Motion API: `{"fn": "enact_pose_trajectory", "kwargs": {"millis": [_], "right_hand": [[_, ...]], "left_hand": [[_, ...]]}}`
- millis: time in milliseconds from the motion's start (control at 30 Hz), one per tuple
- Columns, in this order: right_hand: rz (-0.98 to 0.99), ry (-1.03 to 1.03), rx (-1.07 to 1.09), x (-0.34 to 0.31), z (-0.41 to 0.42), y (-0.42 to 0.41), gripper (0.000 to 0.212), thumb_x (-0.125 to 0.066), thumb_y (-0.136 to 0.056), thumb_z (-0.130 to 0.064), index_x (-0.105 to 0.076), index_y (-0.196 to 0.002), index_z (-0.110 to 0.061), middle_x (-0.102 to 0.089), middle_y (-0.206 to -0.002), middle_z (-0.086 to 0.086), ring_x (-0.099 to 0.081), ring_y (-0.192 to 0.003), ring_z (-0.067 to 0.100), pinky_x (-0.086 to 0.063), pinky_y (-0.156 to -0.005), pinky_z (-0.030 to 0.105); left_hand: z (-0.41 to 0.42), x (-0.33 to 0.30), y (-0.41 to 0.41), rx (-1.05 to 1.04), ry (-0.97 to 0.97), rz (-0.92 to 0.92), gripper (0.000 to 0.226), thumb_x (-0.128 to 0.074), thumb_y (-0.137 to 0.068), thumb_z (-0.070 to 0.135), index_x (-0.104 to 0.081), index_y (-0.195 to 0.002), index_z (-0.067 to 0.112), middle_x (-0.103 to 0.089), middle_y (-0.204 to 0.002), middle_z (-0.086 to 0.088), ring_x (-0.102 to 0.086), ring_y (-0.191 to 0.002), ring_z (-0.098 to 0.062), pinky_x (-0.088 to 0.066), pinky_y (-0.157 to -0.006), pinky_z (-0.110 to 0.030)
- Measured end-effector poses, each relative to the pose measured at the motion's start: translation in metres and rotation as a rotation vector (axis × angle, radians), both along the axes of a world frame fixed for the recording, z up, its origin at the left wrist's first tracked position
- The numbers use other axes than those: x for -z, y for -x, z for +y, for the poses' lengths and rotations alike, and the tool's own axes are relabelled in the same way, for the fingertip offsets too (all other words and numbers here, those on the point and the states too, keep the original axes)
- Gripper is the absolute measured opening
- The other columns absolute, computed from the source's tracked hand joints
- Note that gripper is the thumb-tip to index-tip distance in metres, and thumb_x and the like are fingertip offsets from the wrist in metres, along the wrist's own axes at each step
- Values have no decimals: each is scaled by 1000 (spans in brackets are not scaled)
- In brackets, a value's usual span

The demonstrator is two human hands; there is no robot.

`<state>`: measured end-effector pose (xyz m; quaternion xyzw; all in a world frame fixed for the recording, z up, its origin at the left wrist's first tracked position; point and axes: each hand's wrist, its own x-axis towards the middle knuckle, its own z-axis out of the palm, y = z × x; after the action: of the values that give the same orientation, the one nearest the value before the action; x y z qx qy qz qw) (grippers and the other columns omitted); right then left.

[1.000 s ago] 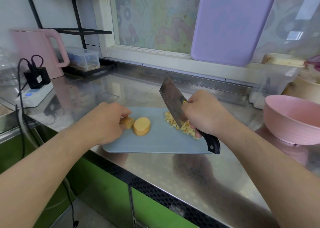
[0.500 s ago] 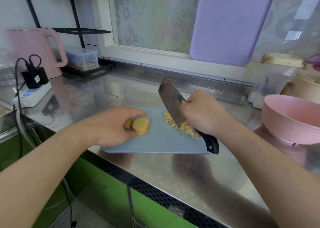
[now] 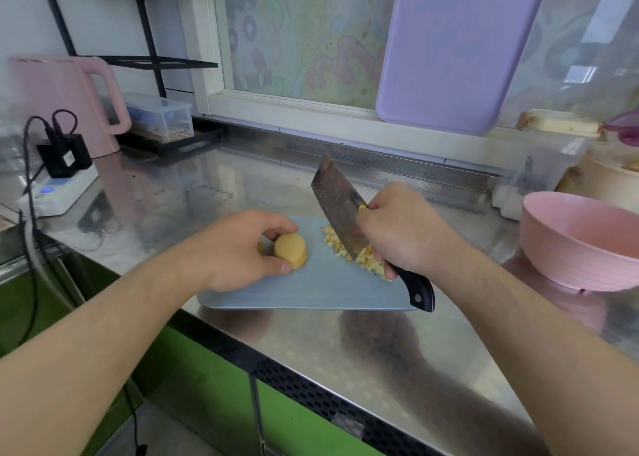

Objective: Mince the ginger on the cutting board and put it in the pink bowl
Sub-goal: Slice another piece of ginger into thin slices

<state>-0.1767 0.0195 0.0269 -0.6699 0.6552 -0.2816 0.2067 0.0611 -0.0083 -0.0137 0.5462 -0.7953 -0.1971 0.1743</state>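
A pale blue cutting board [image 3: 311, 293] lies on the steel counter. On its left part sits a round chunk of ginger [image 3: 290, 250], and my left hand [image 3: 238, 248] holds it between thumb and fingers. A pile of minced ginger [image 3: 349, 251] lies on the board's right part. My right hand [image 3: 401, 229] grips the black handle of a cleaver [image 3: 340, 213], whose blade stands tilted with its edge in the mince. The pink bowl [image 3: 581, 241] stands on the counter to the right, apart from the board.
A pink kettle [image 3: 65, 102] and a power strip [image 3: 58, 192] with plugs stand at the back left. A clear box [image 3: 159, 116] sits under a black rack. A purple board [image 3: 449, 47] leans on the window. Clear containers [image 3: 539, 172] crowd the back right.
My left hand has shifted right from the small ginger piece and closed round the larger chunk. The cleaver and right hand have stayed in place.
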Motion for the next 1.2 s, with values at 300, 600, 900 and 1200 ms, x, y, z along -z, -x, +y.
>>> {"fn": "enact_pose_trajectory", "kwargs": {"millis": [300, 600, 900, 1200], "right_hand": [[18, -19, -14, 1, 1, -1, 22, -44, -87, -8, -47, -65, -4, -54, -49, 19, -57, -31, 27, -50, -53, 38], [80, -45, -37, 5, 4, -12, 21, -45, -94, -14, -51, -75, -5, -62, -66, 17, -60, -31, 24, -51, -49, 35], [61, -95, -64, 7, 8, -19, 29, -46, -99, -13, -50, -71, -5, -60, -65, 27, -57, -29, 24, -47, -50, 38], [50, -117, -52, 4, 12, -19, 26, -46, -96, -13, -52, -73, -5, -58, -63, 19, -56, -30, 23, -45, -46, 29]], "left_hand": [[0, 11, 10, -8, 21, 75, 47, -88, -78, 47, -68, -121, 47, -68, -112, 23, -59, -107, 12, -36, -85, -8], [5, 6, 19, -29, 39, 92, 39, -91, -76, 41, -71, -108, 33, -71, -101, 16, -63, -95, 8, -37, -71, 4], [13, 4, 29, -117, 124, 10, 44, -91, -70, 56, -67, -98, 32, -64, -81, 13, -60, -76, -2, -41, -62, -21], [11, 5, 32, -118, 56, 71, 33, -90, -76, 45, -73, -103, 38, -62, -72, 15, -61, -72, -3, -41, -63, -22]]}}
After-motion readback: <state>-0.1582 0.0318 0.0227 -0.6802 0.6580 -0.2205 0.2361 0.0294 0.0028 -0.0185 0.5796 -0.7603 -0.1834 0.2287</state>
